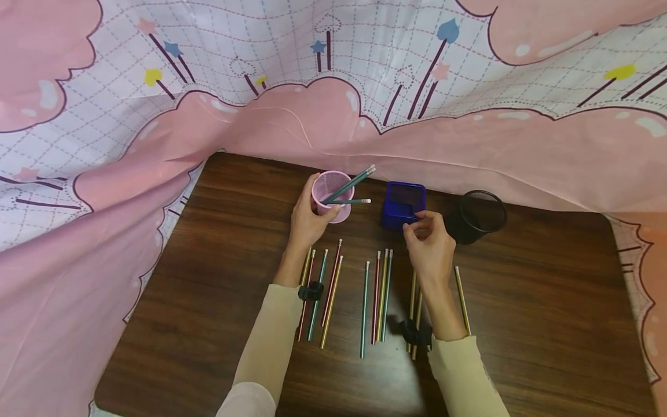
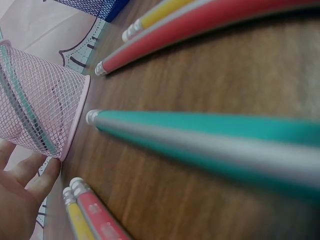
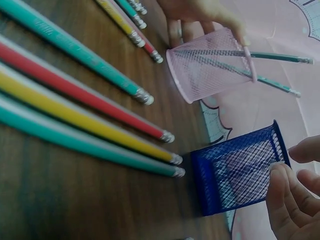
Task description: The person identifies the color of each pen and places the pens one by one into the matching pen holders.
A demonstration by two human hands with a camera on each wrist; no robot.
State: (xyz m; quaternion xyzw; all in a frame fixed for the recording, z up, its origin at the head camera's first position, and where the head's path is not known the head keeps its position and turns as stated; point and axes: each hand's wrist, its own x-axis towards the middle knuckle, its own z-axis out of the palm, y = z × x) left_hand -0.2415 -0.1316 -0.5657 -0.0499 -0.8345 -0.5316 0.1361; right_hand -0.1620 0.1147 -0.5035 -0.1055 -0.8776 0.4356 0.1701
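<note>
My left hand (image 1: 308,217) grips a pink mesh pencil cup (image 1: 325,184), fingers round its far side and thumb near the rim. Green pencils (image 1: 348,185) lean out of this cup toward the right, eraser ends up. My right hand (image 1: 431,246) is over the near right corner of a blue mesh holder (image 1: 388,211); its thumb and index finger are bent, with a gap between them. In the right wrist view, the right fingertips (image 3: 278,172) overlap the rim of the blue holder (image 3: 202,175). No pencil shows between them.
A black mesh cup (image 1: 471,223) stands right of the blue holder. Several red, gold and green pencils (image 1: 365,307) lie in loose groups on the dark wooden table (image 1: 208,278), erasers pointing away. A gold pencil (image 1: 461,298) lies beside my right forearm. Patterned pink cloth (image 1: 260,127) hangs behind the table.
</note>
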